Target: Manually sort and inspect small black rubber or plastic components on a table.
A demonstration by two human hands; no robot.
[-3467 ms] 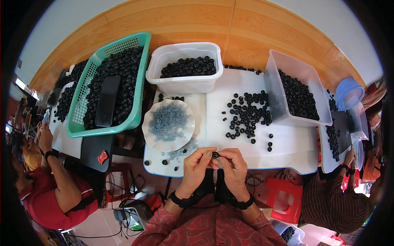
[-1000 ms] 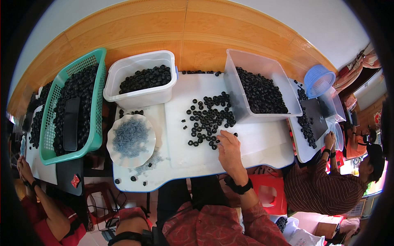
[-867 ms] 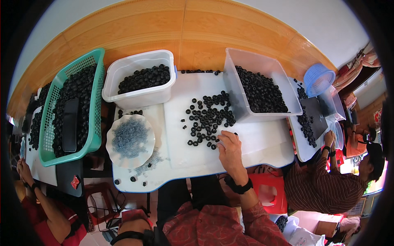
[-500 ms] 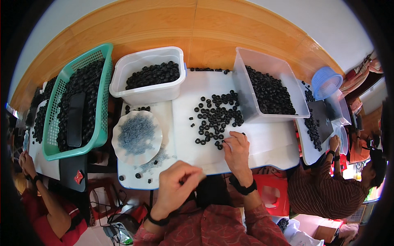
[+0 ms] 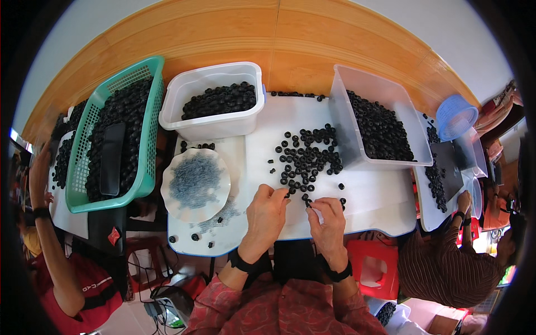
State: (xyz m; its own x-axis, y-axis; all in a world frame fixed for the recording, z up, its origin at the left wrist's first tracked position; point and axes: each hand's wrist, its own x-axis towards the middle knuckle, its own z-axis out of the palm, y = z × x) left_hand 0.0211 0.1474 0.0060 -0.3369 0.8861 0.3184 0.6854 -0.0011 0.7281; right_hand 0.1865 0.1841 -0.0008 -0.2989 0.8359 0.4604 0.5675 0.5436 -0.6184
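Note:
Both my hands are over the white board, at the near edge of a loose spread of small round black parts with holes. My left hand is closed, fingertips together against a small round black part. Just to its right, my right hand pinches another small black part between thumb and fingers. Left of my hands, a scalloped white plate carries a heap of tiny clear greyish pieces, some of them spilled beside it.
A clear plastic bin, a white tub and a green basket hold black parts; a dark phone lies in the basket. Red stools stand below. People work at left and right.
My left hand has moved up and right from the board's near edge to the black parts. The right hand has come slightly nearer me. The left co-worker's arm has risen.

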